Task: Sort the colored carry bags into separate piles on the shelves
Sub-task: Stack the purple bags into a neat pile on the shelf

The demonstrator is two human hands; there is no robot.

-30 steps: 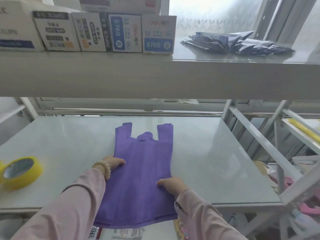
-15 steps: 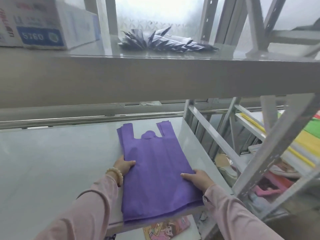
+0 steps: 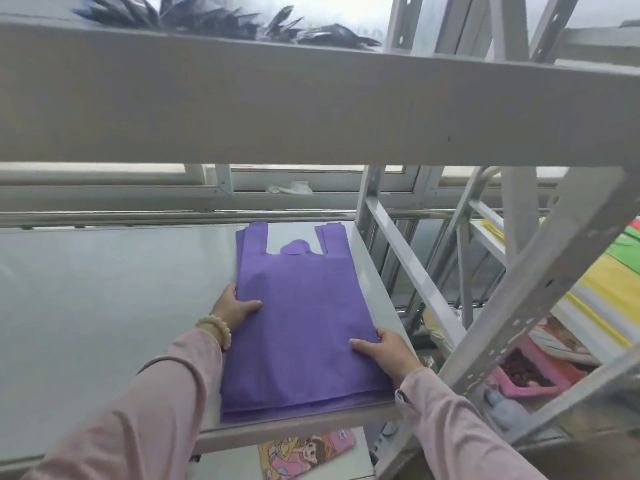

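Observation:
A flat stack of purple carry bags (image 3: 301,327) lies on the grey middle shelf (image 3: 104,306), at its right end, handles pointing away from me. My left hand (image 3: 234,308) holds the stack's left edge, thumb on top. My right hand (image 3: 381,348) holds the right edge near the lower corner, thumb on top as well. A pile of dark blue bags (image 3: 221,20) rests on the upper shelf (image 3: 311,105). Yellow bags (image 3: 602,289) and green bags (image 3: 627,247) lie on a neighbouring rack at the right.
The rack's grey upright and diagonal struts (image 3: 512,299) stand close to the right of the purple stack. A pink item (image 3: 533,372) sits low behind them. A cartoon-printed item (image 3: 304,452) lies on the shelf below.
The purple stack has slid to the right end of the shelf with both hands on its edges. My view has swung right; the tape roll and boxes left the frame.

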